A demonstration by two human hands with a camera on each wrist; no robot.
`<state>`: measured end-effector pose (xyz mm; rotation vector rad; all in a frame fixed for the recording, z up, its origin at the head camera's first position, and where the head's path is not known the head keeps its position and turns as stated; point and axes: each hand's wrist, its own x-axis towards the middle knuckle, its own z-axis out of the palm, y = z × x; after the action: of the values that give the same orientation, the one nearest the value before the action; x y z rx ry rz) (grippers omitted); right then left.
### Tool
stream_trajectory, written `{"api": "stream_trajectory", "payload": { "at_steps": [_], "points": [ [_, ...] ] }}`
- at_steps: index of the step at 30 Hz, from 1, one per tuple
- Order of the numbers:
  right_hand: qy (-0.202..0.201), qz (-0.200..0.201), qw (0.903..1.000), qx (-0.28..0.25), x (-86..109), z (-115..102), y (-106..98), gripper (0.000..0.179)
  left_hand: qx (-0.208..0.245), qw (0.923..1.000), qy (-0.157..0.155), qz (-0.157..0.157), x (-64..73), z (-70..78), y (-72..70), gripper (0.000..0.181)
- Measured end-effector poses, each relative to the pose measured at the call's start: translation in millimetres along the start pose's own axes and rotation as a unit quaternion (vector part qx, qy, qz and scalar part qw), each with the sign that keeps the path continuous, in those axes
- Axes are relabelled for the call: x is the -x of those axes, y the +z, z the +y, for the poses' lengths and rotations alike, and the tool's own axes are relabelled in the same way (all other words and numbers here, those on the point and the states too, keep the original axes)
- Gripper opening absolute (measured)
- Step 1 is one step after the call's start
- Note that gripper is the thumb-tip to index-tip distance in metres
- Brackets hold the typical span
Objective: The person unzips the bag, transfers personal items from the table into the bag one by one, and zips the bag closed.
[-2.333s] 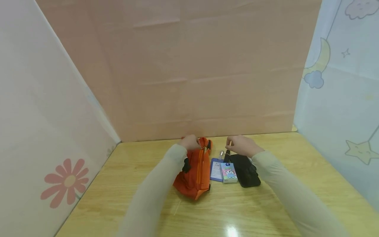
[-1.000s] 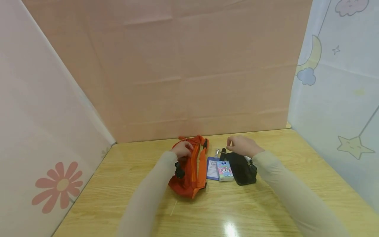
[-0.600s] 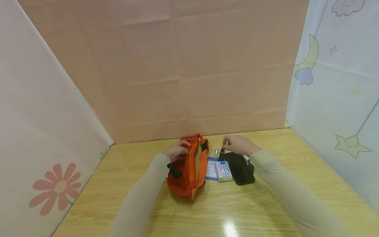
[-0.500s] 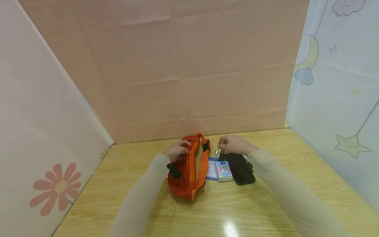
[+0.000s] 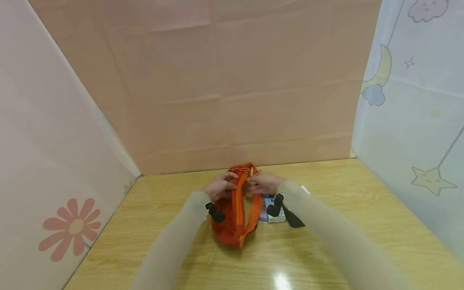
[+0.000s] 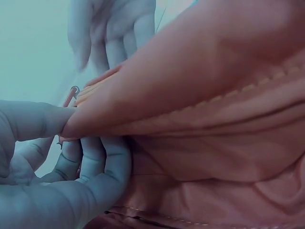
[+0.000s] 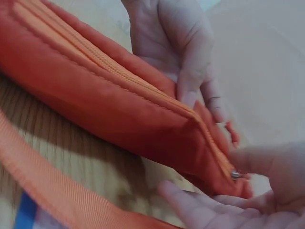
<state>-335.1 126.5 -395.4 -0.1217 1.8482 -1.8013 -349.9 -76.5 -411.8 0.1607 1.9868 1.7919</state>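
An orange waist bag (image 5: 225, 227) with a long zipper and strap stands on the table, its zipper shut along the part that shows. At its far left side, my left hand (image 5: 219, 186) pinches the fabric beside the zipper between thumb and fingers, plain in the left wrist view. My right hand (image 5: 264, 183) is at the far end, fingers fairly straight. The right wrist view has its thumb close to the metal zipper slider (image 7: 235, 175), with the fingers below the bag's end. A small red pull cord (image 7: 232, 133) sticks out between the two hands.
Right of the bag lie a blue-edged ID card holder (image 5: 263, 215), a small pastel box (image 5: 277, 218) and a flat black item (image 5: 294, 219), partly hidden by the right arm. A wall sheet (image 5: 232, 100) rises behind the table.
My right hand has moved left from above the black item to the bag's far end. The left hand has shifted slightly right, with the bag tilted more upright.
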Motion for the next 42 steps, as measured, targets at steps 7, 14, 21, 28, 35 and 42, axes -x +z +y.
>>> {"api": "stream_trajectory", "payload": {
  "at_steps": [7, 14, 21, 28, 35, 42],
  "points": [
    [-0.016, 0.064, 0.9959, -0.062, -12.9, 9.8, 3.1, 0.049, 0.006, 0.9996, 0.007, -0.026, 2.1, -2.0, 6.0, 0.031],
    [-0.041, 0.099, 0.9925, -0.06, -11.8, 13.2, 2.9, 0.04, -0.034, 0.999, 0.021, -0.019, 1.9, -2.1, 7.0, 0.024],
    [-0.065, 0.087, 0.9924, -0.057, -8.8, 11.2, -0.6, 0.031, -0.081, 0.9941, 0.052, 0.051, -1.1, 7.1, 13.7, 0.025],
    [-0.081, 0.075, 0.9931, -0.041, -8.2, 9.2, -1.1, 0.035, -0.073, 0.9897, 0.071, 0.101, -5.9, 9.7, 23.9, 0.02],
    [-0.108, 0.041, 0.9927, -0.035, -3.6, 6.3, -3.2, 0.035, -0.063, 0.9837, 0.099, 0.136, -3.6, 9.2, 29.9, 0.018],
    [-0.084, 0.07, 0.9922, 0.059, -3.5, -1.9, -4.7, 0.049, -0.01, 0.9852, 0.104, 0.136, -5.1, 4.0, 26.7, 0.022]
  ]
}}
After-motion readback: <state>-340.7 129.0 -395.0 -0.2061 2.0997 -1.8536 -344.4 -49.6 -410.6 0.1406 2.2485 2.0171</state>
